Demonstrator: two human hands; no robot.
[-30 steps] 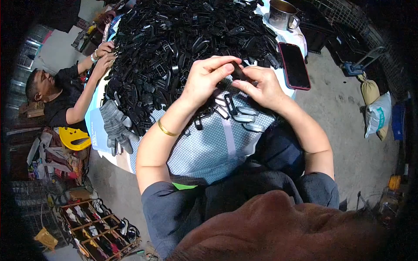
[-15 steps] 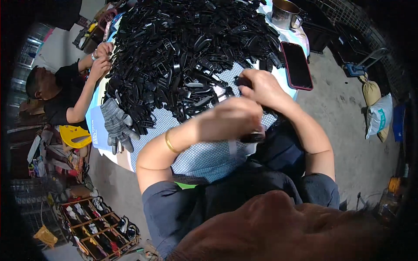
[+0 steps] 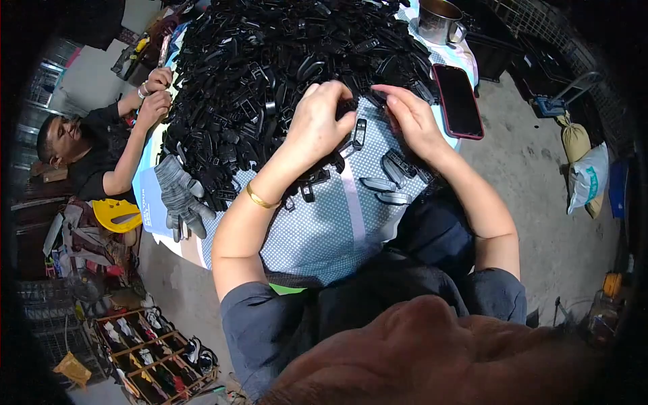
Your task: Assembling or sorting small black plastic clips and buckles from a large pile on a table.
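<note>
A large heap of small black plastic buckle-like pieces [image 3: 236, 88] covers the far part of the table. My left hand [image 3: 317, 121] lies at its near edge, fingers curved over the pieces and thumb apart. Just right of it, my right hand [image 3: 413, 121] has its fingers stretched toward the heap, with dark pieces beside the thumb; no firm grip shows. Between the hands stands out a single black rectangular loop [image 3: 360, 133]. Nearer to me, several loose black pieces [image 3: 379, 183] lie on the dotted light-blue cloth [image 3: 304, 236], and a few more sit below my left wrist.
A phone [image 3: 459, 101] lies right of the heap, with a metal mug [image 3: 439, 23] behind it. On the left are a grey striped glove [image 3: 179, 189] and another person [image 3: 94, 145] whose hands work at the heap's edge. Sacks [image 3: 584, 169] stand on the floor at right.
My left hand has gone from close to my body up and away to the heap's edge. My right hand has shifted slightly farther away. Loose pieces that the left hand covered now show.
</note>
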